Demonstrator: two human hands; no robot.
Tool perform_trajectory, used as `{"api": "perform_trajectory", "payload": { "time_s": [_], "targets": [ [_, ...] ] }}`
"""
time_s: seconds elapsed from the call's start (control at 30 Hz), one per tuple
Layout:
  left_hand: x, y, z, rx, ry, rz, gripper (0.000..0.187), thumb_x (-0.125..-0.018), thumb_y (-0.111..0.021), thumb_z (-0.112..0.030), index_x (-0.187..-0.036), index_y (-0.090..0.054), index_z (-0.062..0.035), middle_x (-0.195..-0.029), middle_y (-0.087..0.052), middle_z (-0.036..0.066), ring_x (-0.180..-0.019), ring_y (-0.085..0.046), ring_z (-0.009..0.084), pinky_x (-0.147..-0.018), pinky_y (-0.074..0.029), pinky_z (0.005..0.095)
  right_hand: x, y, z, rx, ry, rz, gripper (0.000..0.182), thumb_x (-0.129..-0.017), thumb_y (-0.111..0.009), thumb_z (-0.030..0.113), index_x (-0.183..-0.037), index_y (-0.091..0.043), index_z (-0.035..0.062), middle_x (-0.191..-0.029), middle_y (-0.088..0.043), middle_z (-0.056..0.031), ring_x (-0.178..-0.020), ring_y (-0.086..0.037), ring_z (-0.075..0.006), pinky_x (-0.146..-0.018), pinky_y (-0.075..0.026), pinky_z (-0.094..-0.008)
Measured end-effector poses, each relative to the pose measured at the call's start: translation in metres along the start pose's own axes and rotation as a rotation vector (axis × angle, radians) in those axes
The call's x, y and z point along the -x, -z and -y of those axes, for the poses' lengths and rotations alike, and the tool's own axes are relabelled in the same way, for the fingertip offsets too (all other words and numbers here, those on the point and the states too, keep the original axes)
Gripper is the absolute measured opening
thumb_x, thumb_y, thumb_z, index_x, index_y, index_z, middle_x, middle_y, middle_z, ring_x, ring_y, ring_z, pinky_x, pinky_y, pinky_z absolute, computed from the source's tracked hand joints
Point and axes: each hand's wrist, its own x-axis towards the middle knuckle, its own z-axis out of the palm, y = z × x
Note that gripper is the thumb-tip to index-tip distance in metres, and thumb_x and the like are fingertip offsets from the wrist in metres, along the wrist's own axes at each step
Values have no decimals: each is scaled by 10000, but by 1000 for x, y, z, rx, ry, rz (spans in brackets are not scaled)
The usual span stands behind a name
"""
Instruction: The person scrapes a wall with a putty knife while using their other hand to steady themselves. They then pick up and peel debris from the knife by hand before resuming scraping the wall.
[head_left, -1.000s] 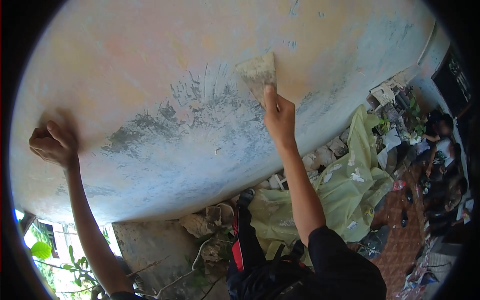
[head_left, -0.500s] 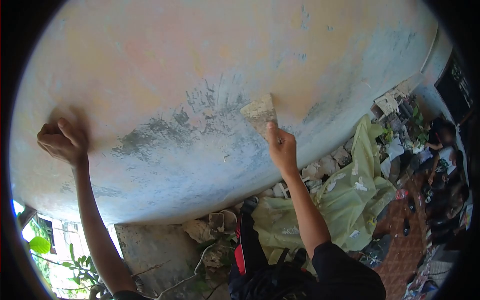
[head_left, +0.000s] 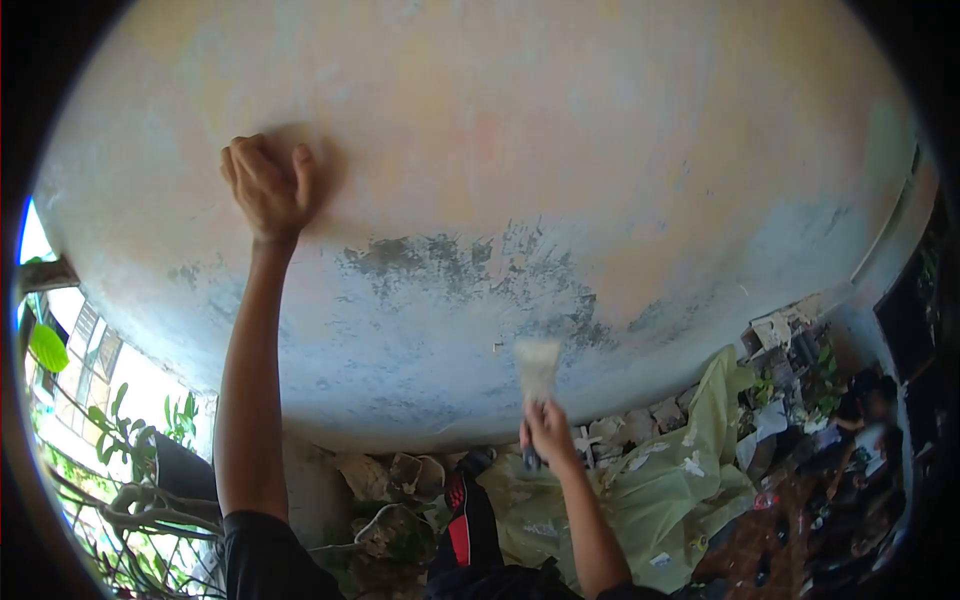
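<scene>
My right hand (head_left: pixel 548 436) grips a putty knife (head_left: pixel 538 368), its pale, broad blade pointing up and slightly blurred. A bit of the dark handle shows below my fingers. The blade overlaps the lower part of the painted wall (head_left: pixel 480 130), just under a patch of dark, flaked paint (head_left: pixel 430 262). Higher up and to the left, my left hand (head_left: pixel 268 190) rests against the wall with its fingers curled in and the thumb held apart. Its palm side is hidden, and a shadow falls beside it.
Along the wall's foot lie broken stones (head_left: pixel 630 428) and a crumpled yellow-green sheet (head_left: pixel 640 510). Leafy branches (head_left: pixel 150 505) and a dark pot (head_left: pixel 183 465) stand at lower left. At far right a person (head_left: pixel 875 440) is near scattered items on a reddish-brown floor.
The putty knife has come down the wall in my right hand, and its blade has turned more upright. My left hand appears farther right and higher. The camera view has shifted.
</scene>
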Motion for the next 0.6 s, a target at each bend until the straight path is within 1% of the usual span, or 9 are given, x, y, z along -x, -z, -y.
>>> {"api": "perform_trajectory", "payload": {
  "time_s": [0.03, 0.07, 0.13, 0.2, 0.23, 0.3, 0.33, 0.4, 0.6],
  "targets": [
    [0, 0, -1, 10, -2, 4, 349, -839, -571, -310, -878, -458, 18, -763, -448, 143, -730, -444, 307, -713, -367, 424, 22, 14, -32, 315, -77, 96, 184, -972, -473, 195, -980, -493, 12, -538, -473, -35, -455, -475, -120, -453, -379, -276],
    [-1, 0, -1, 21, -11, 3, 356, -841, -569, -316, -877, -458, 20, -766, -450, 144, -727, -441, 305, -712, -367, 423, 49, 20, -20, 72, -200, 193, 165, -971, -466, 193, -965, -491, 30, -554, -469, -43, -444, -461, -125, -435, -364, -278],
    [-3, 3, -4, 25, -9, 4, 352, -845, -560, -316, -868, -457, 20, -766, -448, 145, -718, -430, 300, -710, -366, 420, 86, 54, -19, -508, -510, 137, 186, -968, -470, 235, -978, -501, 51, -564, -451, -49, -426, -418, -117, -412, -334, -266],
    [-6, 5, -5, 24, 10, 10, 343, -833, -572, -308, -863, -456, 13, -767, -446, 140, -719, -426, 292, -712, -362, 415, 111, 91, -29, -631, -562, 72, 236, -964, -472, 307, -937, -497, 74, -558, -417, -43, -421, -376, -104, -397, -310, -257],
    [-6, 5, -5, 20, 12, 13, 338, -824, -579, -303, -861, -457, 11, -771, -448, 136, -723, -426, 289, -716, -361, 411, 120, 111, -48, -621, -571, 69, 236, -964, -472, 307, -937, -497, 74, -558, -417, -43, -421, -376, -104, -397, -310, -257],
    [-4, 4, -7, 29, 27, 2, 331, -801, -599, -290, -855, -462, 6, -781, -454, 124, -736, -426, 281, -723, -359, 399, 126, 140, -77, -206, -887, -200, 300, -955, -479, 372, -868, -483, 85, -545, -383, -28, -413, -366, -106, -376, -307, -269],
    [-4, 4, -7, 27, 39, -5, 331, -801, -599, -290, -855, -462, 6, -781, -454, 124, -736, -426, 281, -723, -359, 399, 124, 146, -75, -194, -881, -206, 300, -955, -479, 372, -868, -483, 85, -545, -383, -28, -413, -366, -106, -376, -307, -269],
    [-3, 5, -6, 37, 21, 1, 321, -799, -598, -283, -849, -462, 3, -783, -455, 120, -743, -427, 277, -724, -359, 396, 111, 142, -58, -469, -469, -277, 320, -965, -459, 386, -845, -463, 89, -535, -373, -13, -399, -360, -105, -369, -307, -272],
    [-2, 3, -2, 50, 8, -9, 305, -798, -596, -276, -849, -465, -5, -782, -457, 109, -740, -432, 270, -725, -356, 391, 2, 24, 74, -5, 23, 59, 346, -999, -382, 362, -835, -433, 62, -540, -408, -12, -387, -360, -75, -369, -338, -245]
  ]
}}
